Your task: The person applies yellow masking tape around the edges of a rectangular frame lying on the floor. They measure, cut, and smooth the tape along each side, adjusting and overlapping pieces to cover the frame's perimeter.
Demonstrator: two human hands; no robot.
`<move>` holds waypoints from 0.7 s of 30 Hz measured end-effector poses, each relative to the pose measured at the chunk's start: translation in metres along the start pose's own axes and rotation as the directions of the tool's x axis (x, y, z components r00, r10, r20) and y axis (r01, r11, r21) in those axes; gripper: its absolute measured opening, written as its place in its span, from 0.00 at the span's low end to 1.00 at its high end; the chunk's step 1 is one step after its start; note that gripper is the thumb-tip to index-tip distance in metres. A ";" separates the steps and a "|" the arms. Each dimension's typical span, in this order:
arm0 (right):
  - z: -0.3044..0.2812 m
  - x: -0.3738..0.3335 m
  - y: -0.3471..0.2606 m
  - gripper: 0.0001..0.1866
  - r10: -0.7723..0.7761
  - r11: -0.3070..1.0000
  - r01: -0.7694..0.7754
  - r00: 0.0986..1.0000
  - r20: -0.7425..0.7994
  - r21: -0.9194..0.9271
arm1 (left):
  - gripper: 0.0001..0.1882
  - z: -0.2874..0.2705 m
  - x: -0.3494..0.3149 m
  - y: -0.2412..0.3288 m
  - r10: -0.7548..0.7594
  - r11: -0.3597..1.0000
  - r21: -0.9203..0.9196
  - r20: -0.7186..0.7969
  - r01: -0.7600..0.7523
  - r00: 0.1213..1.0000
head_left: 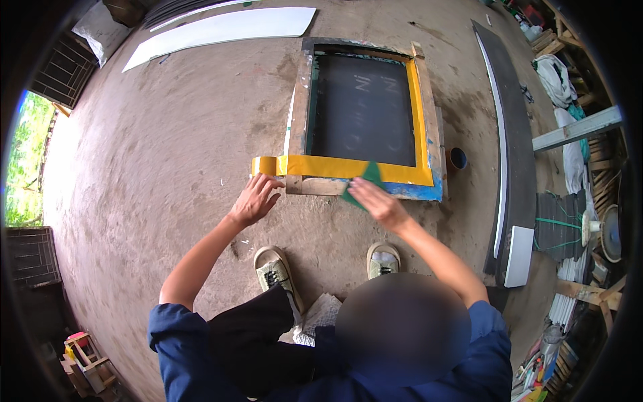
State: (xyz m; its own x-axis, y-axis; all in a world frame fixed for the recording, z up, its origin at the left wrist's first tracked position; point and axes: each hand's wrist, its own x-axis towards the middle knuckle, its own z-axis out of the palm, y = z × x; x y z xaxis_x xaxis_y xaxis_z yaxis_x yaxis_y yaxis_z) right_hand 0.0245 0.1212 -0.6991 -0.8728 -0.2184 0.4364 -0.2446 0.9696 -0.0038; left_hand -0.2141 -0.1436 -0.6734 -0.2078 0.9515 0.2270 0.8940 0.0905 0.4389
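Left hand: I saw the left hand [253, 201] loosely spread, its fingertips at the lower edge of the tape roll [266, 165]; I could not tell whether they pressed on it.
Right hand: the right hand [378, 204] held a flat green piece [372, 172] across the yellow tape [321, 165].
Tape: it ran along the near bar of the wooden frame [433, 120] and up the inside of its right bar.
Frame: I had it ahead of both shoes [271, 264], around a dark screen [365, 114].
Beside the frame: a cup [458, 158] stood just off its right side.
Farther off: a white board [224, 35] lay to the upper left, a long dark board [512, 144] to the right, and a fan [610, 233] beyond that.
In my way: the person's blurred head [403, 328] covered part of the lap, and the right fingers hid part of the green piece.
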 end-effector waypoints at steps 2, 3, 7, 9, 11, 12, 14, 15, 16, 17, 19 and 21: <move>-0.033 -0.046 0.018 0.24 0.111 0.993 -0.109 0.992 0.066 -0.038 | 0.17 0.001 0.003 0.000 0.012 1.000 0.007 -0.012 -0.012 1.000; -0.052 -0.068 0.026 0.24 0.176 0.983 -0.169 0.978 0.114 -0.068 | 0.16 0.002 0.004 0.000 0.003 1.000 -0.005 -0.005 -0.003 1.000; -0.119 -0.127 0.057 0.30 0.348 0.913 -0.348 0.937 -0.036 -0.212 | 0.17 0.003 0.001 0.002 0.040 0.999 0.031 -0.017 -0.039 0.999; -0.129 -0.124 0.059 0.31 0.492 0.860 -0.487 0.870 -0.002 -0.152 | 0.19 0.003 -0.003 0.005 0.060 0.996 0.068 -0.002 -0.059 0.998; -0.115 -0.094 0.051 0.30 0.448 0.882 -0.439 0.894 0.009 -0.172 | 0.21 0.003 -0.008 0.009 0.088 0.991 0.094 0.032 -0.091 0.996; -0.099 -0.069 0.045 0.34 0.371 0.925 -0.370 0.929 -0.013 -0.090 | 0.22 0.001 -0.010 0.011 0.120 0.988 0.097 0.034 -0.122 0.992; -0.056 -0.012 0.032 0.25 0.087 0.991 -0.099 0.986 -0.139 -0.084 | 0.24 -0.001 -0.011 0.016 0.095 0.985 0.137 0.083 -0.106 0.992; -0.035 0.013 0.021 0.21 0.002 0.998 -0.014 0.983 -0.182 -0.066 | 0.24 -0.001 -0.011 0.018 0.089 0.984 0.145 0.087 -0.100 0.992; -0.016 0.034 0.009 0.20 -0.082 0.997 0.079 0.973 -0.217 -0.020 | 0.25 -0.001 -0.010 0.020 0.087 0.985 0.142 0.092 -0.099 0.992; -0.001 0.051 -0.001 0.20 -0.154 0.986 0.165 0.955 -0.254 0.022 | 0.25 -0.001 -0.008 0.021 0.086 0.983 0.151 0.094 -0.100 0.992; 0.018 0.065 -0.015 0.18 -0.266 0.962 0.271 0.955 -0.130 0.027 | 0.25 0.000 -0.005 0.020 0.066 0.987 0.138 0.085 -0.077 0.994; 0.027 0.069 -0.025 0.20 -0.310 0.949 0.314 0.948 -0.074 0.038 | 0.24 0.001 -0.002 0.018 0.049 0.993 0.102 0.059 -0.054 0.997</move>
State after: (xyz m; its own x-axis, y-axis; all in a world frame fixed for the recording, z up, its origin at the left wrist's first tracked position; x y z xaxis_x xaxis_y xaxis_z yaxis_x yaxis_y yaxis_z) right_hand -0.0417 0.0789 -0.6934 -0.7203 -0.4999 0.4809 -0.5221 0.8472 0.0988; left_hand -0.1972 -0.1439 -0.6670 -0.1402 0.9705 0.1961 0.9398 0.0682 0.3348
